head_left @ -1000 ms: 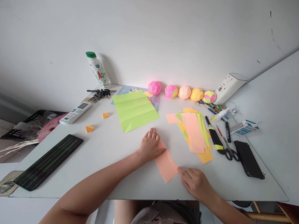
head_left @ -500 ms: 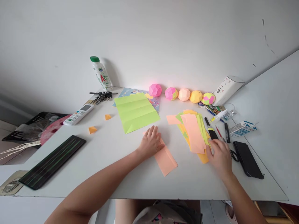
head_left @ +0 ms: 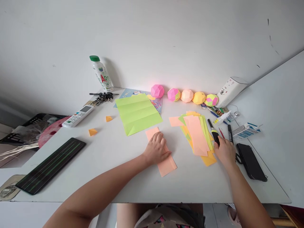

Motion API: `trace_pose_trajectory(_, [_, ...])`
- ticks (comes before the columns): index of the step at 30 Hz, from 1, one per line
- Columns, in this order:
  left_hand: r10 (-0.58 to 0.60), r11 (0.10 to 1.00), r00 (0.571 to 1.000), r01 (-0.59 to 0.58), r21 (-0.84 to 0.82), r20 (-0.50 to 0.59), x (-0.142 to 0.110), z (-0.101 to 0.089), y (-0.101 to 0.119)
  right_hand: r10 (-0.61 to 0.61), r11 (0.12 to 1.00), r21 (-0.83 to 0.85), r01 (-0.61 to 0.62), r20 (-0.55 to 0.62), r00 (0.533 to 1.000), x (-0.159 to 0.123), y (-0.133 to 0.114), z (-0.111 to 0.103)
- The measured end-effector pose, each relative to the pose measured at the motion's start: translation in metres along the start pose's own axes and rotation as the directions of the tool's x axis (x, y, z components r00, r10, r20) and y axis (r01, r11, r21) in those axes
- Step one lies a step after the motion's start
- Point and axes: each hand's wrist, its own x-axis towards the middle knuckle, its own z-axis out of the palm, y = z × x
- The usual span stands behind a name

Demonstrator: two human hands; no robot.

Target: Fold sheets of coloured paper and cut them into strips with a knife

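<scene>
My left hand presses down on a folded peach paper strip, its fingers bent and the thumb apart, hiding the strip's middle. On the right, my right hand has its fingers closed round the lower end of a black-and-yellow utility knife, which still lies on the table. Left of that hand is a loose pile of peach, green and orange paper strips. Black scissors show partly from beneath the hand. A creased green sheet lies beyond my left hand.
Several faceted paper balls line the wall. Glue, a black marker, a small box and a phone lie right. Left are a bottle, keys, a remote, orange folded pieces and a dark panel.
My left hand has slid down the peach strip, uncovering its far end. My right hand has moved from beside the paper pile onto the utility knife and closed on it.
</scene>
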Motion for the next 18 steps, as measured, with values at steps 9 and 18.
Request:
trace_pose_trajectory(9, [-0.023,1.0,1.0,0.023,0.001,-0.006,0.0,-0.001,0.004,-0.336,0.807,0.478,0.346,-0.109,0.935,-0.069,0.002,-0.054])
trace_pose_trajectory(18, [-0.015,1.0,1.0,0.015,0.015,-0.019,-0.001,0.002,0.004,-0.644,0.66,0.578,0.48,0.107,0.757,-0.159,-0.014,-0.091])
